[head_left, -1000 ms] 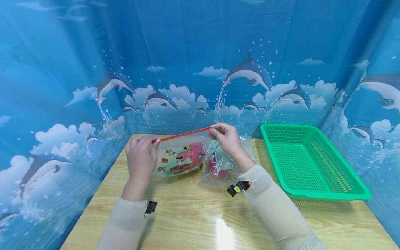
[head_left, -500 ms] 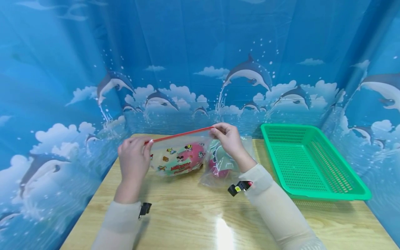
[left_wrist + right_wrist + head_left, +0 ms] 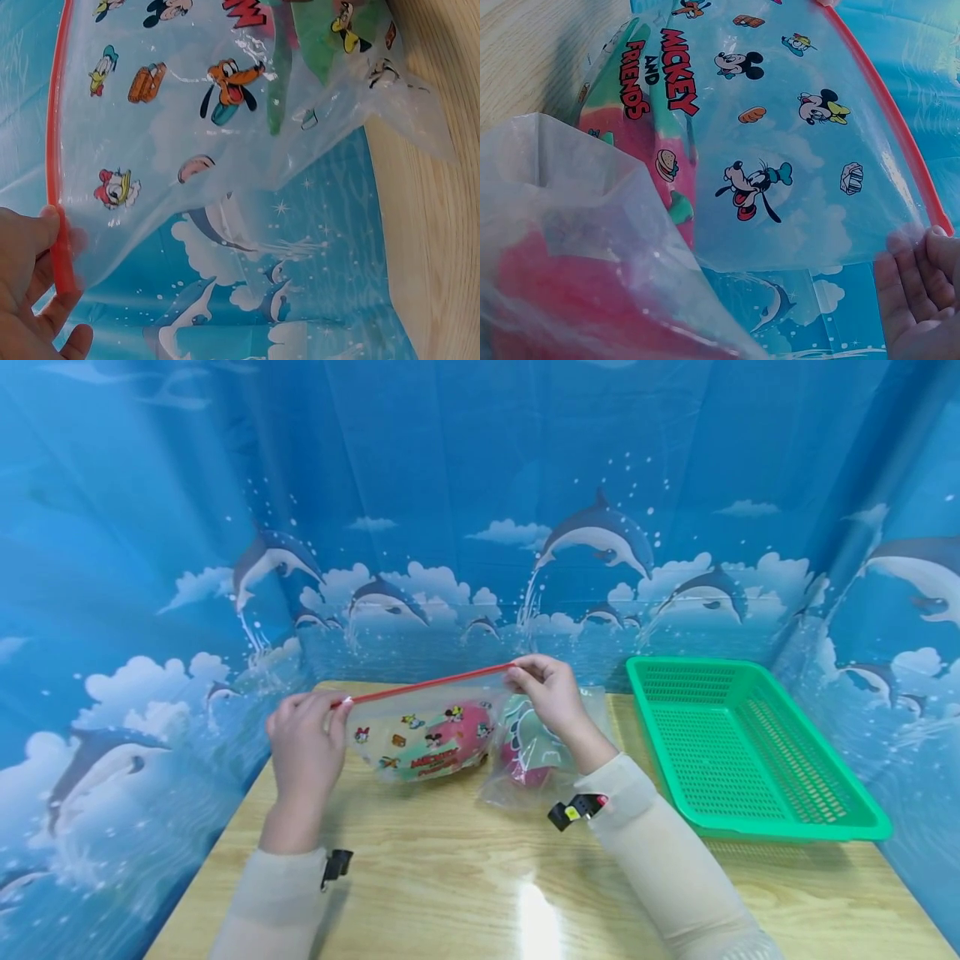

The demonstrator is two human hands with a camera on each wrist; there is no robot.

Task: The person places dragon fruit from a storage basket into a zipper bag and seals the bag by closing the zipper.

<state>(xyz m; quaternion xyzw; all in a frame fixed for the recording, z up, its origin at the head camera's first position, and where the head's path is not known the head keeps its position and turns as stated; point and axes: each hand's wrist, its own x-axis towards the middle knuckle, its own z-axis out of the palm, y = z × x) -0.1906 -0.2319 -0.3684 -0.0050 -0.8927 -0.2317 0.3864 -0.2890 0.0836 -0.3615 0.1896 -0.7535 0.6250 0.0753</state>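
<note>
A clear zip bag (image 3: 390,735) with a red zip strip (image 3: 427,683) and cartoon prints hangs upright between both hands. Inside is a pink and green thing (image 3: 468,727), whose kind the print and plastic hide. My left hand (image 3: 303,743) pinches the strip's left end between thumb and fingers, as the left wrist view also shows. At the other end, my right hand (image 3: 555,702) pinches the strip with thumb and forefinger. Just right of this bag lies a second clear bag (image 3: 498,789), holding something pink and green, partly behind the right hand.
A green plastic basket (image 3: 720,768) with slotted walls stands on the right of the wooden table (image 3: 450,885). Blue curtains (image 3: 450,485) printed with dolphins enclose the back and sides. Small black cameras (image 3: 573,812) sit at both wrists.
My left hand has slid leftward along the red strip, and more of the strip and the bag's left part shows. The right hand stays almost still at its end.
</note>
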